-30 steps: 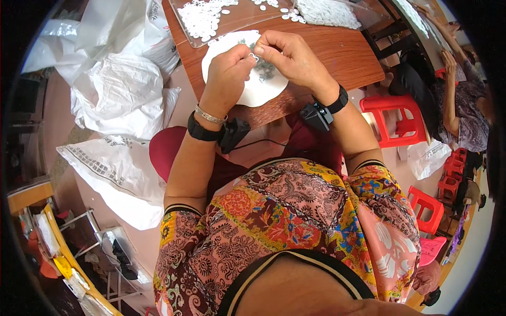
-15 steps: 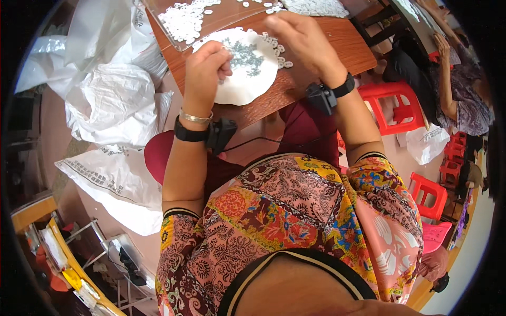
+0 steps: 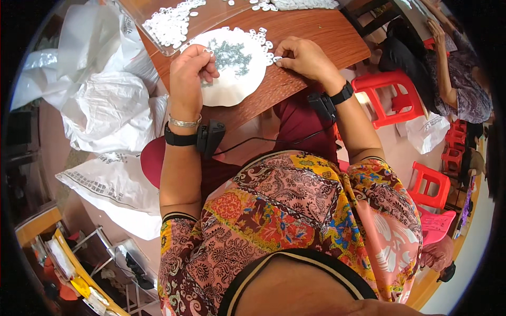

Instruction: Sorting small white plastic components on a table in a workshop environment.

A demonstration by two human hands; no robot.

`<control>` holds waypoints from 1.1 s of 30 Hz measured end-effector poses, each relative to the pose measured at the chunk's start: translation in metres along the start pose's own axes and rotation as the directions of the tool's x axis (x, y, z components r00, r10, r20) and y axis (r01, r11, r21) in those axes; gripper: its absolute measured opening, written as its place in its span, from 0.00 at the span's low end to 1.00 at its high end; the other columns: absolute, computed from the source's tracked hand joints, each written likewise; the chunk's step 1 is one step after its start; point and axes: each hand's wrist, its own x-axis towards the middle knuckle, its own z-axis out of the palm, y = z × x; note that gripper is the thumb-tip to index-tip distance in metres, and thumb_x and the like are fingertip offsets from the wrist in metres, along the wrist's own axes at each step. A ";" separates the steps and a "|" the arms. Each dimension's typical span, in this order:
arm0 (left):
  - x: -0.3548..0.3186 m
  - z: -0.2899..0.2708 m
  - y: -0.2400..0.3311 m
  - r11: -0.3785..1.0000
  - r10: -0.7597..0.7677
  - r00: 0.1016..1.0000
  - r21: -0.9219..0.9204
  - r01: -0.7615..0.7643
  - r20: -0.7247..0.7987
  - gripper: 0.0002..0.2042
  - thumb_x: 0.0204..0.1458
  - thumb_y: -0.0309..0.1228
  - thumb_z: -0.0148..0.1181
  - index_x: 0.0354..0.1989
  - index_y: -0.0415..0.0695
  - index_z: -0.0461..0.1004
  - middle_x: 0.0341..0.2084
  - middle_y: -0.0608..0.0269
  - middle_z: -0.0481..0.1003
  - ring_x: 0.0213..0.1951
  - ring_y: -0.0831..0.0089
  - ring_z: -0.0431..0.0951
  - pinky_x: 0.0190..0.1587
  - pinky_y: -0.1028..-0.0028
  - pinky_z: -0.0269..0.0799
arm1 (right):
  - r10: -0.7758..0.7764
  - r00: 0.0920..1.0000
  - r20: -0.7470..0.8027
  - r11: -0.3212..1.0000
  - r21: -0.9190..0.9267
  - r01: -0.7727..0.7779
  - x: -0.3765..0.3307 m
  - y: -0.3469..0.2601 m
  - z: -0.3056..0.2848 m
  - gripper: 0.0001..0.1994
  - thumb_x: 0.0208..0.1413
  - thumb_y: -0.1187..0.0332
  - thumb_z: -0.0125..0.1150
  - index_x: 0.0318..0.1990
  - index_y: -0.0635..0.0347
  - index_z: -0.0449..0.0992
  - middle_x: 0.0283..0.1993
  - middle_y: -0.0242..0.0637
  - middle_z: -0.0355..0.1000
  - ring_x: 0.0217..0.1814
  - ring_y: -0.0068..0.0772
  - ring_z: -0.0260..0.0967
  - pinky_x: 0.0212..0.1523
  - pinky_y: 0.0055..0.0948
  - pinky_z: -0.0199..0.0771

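Observation:
A pale dish with a wavy rim sits on the wooden table, holding a heap of small dark grey metallic pieces. My left hand is closed in a pinch over the dish's left side, with a small white ring-like piece at the fingertips. Right of the dish, my right hand rests at the table, thumb and forefinger closed on a small white oval piece. Several like white oval pieces lie along the dish's far right rim.
A clear tray with many white pieces stands at the far left of the table. White sacks fill the floor at left. Red stools stand at right, near another person.
My right hand has come down from beyond the dish to the loose white pieces at its right and pinched one. My left hand keeps its pinch; the view has shifted slightly.

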 end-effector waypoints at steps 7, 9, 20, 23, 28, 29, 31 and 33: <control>-0.002 0.004 0.000 1.000 0.005 1.000 -0.013 -0.005 0.001 0.09 0.52 0.29 0.48 0.25 0.39 0.70 0.18 0.67 0.70 0.20 0.80 0.69 0.24 0.83 0.60 | 0.106 0.994 0.023 0.966 0.235 -0.108 0.003 -0.003 -0.001 0.05 0.49 0.73 0.61 0.34 0.62 0.73 0.31 0.30 0.72 0.32 0.20 0.69 0.33 0.23 0.68; -0.002 0.005 0.000 1.000 0.001 1.000 0.007 -0.001 0.022 0.08 0.52 0.28 0.48 0.25 0.39 0.70 0.18 0.66 0.70 0.20 0.80 0.70 0.24 0.83 0.61 | -0.002 1.000 -0.012 0.758 0.652 0.009 0.008 -0.007 0.001 0.06 0.53 0.74 0.59 0.38 0.64 0.73 0.32 0.26 0.72 0.34 0.15 0.67 0.35 0.18 0.69; -0.005 0.009 0.001 0.998 -0.041 0.997 -0.035 0.044 0.072 0.08 0.51 0.29 0.49 0.27 0.39 0.71 0.19 0.65 0.72 0.22 0.81 0.70 0.25 0.84 0.61 | -0.068 0.996 0.066 0.484 0.875 -0.025 0.029 -0.067 -0.005 0.12 0.54 0.73 0.59 0.46 0.62 0.73 0.35 0.28 0.73 0.35 0.14 0.68 0.38 0.16 0.69; -0.005 0.009 0.001 0.996 -0.035 0.997 -0.085 0.041 0.070 0.07 0.51 0.29 0.49 0.28 0.39 0.71 0.20 0.64 0.72 0.23 0.80 0.71 0.26 0.84 0.62 | -0.119 0.993 0.029 0.564 0.824 0.043 0.031 -0.077 -0.005 0.13 0.55 0.74 0.58 0.48 0.62 0.73 0.34 0.27 0.73 0.35 0.14 0.67 0.37 0.16 0.68; -0.006 0.009 0.002 0.997 -0.024 0.995 -0.073 0.031 0.099 0.08 0.52 0.30 0.48 0.28 0.39 0.71 0.21 0.63 0.74 0.25 0.80 0.72 0.27 0.83 0.63 | -0.147 0.989 0.016 0.611 0.788 0.078 0.036 -0.087 -0.001 0.11 0.55 0.73 0.57 0.46 0.63 0.74 0.32 0.27 0.72 0.33 0.15 0.66 0.35 0.16 0.67; -0.006 0.009 0.003 0.997 -0.025 0.994 -0.072 0.033 0.107 0.08 0.52 0.30 0.47 0.28 0.39 0.71 0.22 0.62 0.74 0.25 0.80 0.72 0.27 0.83 0.63 | -0.124 0.992 0.002 0.554 0.829 0.068 0.037 -0.087 0.002 0.10 0.55 0.73 0.58 0.44 0.63 0.75 0.32 0.27 0.72 0.32 0.15 0.66 0.35 0.16 0.67; -0.006 0.010 0.001 0.996 -0.008 0.994 -0.090 0.018 0.105 0.09 0.52 0.30 0.47 0.28 0.39 0.71 0.22 0.62 0.75 0.25 0.80 0.72 0.28 0.83 0.64 | -0.102 0.995 -0.011 0.495 0.867 0.061 0.038 -0.089 0.005 0.08 0.55 0.72 0.58 0.42 0.63 0.75 0.31 0.27 0.72 0.32 0.15 0.66 0.34 0.16 0.67; -0.006 0.012 0.001 0.994 0.008 0.995 -0.106 0.003 0.102 0.09 0.53 0.30 0.47 0.28 0.39 0.71 0.23 0.61 0.75 0.25 0.80 0.72 0.28 0.83 0.64 | -0.043 0.997 -0.070 0.471 0.878 0.082 0.037 -0.095 0.008 0.06 0.54 0.71 0.59 0.38 0.63 0.76 0.31 0.28 0.73 0.31 0.16 0.66 0.34 0.17 0.67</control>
